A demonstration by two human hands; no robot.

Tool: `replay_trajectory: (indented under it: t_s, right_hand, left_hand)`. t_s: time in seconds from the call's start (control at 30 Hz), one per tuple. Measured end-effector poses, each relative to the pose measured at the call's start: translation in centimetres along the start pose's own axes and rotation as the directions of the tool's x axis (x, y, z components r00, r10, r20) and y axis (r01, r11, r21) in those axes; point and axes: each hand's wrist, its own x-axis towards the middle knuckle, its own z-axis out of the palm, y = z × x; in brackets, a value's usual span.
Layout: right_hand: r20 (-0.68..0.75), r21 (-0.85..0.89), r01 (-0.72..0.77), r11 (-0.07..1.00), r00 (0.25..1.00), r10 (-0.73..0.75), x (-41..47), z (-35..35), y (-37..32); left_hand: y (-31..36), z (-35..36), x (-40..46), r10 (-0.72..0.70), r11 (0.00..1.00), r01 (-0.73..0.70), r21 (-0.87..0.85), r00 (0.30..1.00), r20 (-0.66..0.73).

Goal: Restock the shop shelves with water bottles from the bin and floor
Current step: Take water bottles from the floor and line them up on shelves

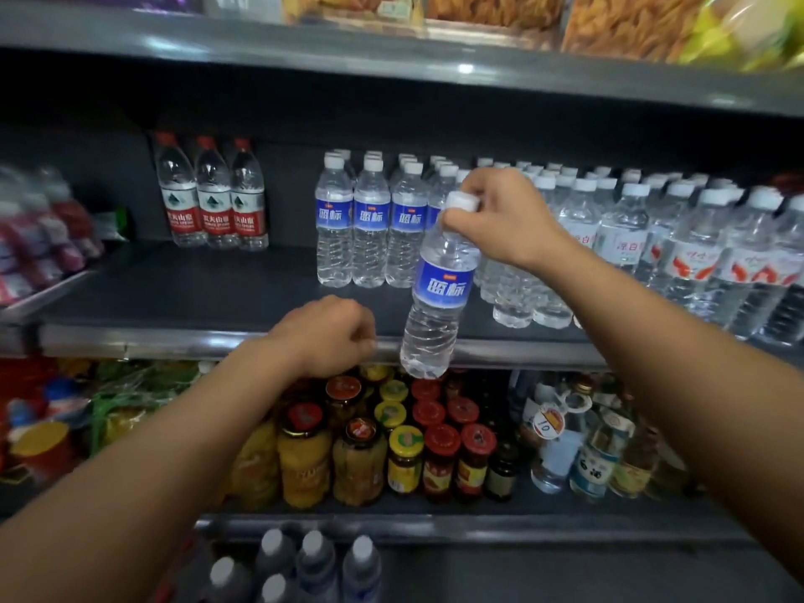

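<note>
A blue-labelled water bottle point(439, 293) hangs slightly tilted in front of the middle shelf point(174, 298), its base below the shelf's front edge. My right hand point(496, 215) pinches it by the white cap from above. My left hand point(330, 335) hovers at the shelf's front lip with fingers curled, holding nothing I can see. A row of matching blue-labelled bottles point(370, 224) stands further back on the shelf, just left of the held bottle.
Three red-labelled bottles point(213, 198) stand at the shelf's back left. Many clear bottles with red-print labels point(678, 250) fill the right side. Jars point(391, 433) crowd the shelf below. Several capped bottles point(313, 563) stand lower down. Snack packs point(609, 19) sit on top.
</note>
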Motion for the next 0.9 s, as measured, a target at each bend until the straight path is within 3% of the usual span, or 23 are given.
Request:
replay_trajectory:
  t_s: [0.17, 0.57, 0.9]
  right_hand:
    - [-0.072, -0.042, 0.024, 0.999, 0.997, -0.027, 4.9, 0.8, 0.8]
    - [-0.002, -0.169, -0.019, 0.985, 1.0, 0.019, 12.0, 5.9, 5.6]
    - [0.054, -0.307, -0.001, 0.952, 0.998, 0.018, 15.5, 8.0, 5.8]
  left_hand:
    - [-1.0, -1.3, 3.3, 0.021, 1.0, -0.022, -0.017, 0.998, -0.051]
    - [-4.5, 1.3, 9.5, -0.004, 0.999, 0.006, 0.031, 0.999, -0.053]
    - [-5.4, 3.0, 11.4, -0.004, 1.0, 0.005, 0.017, 0.999, -0.048]
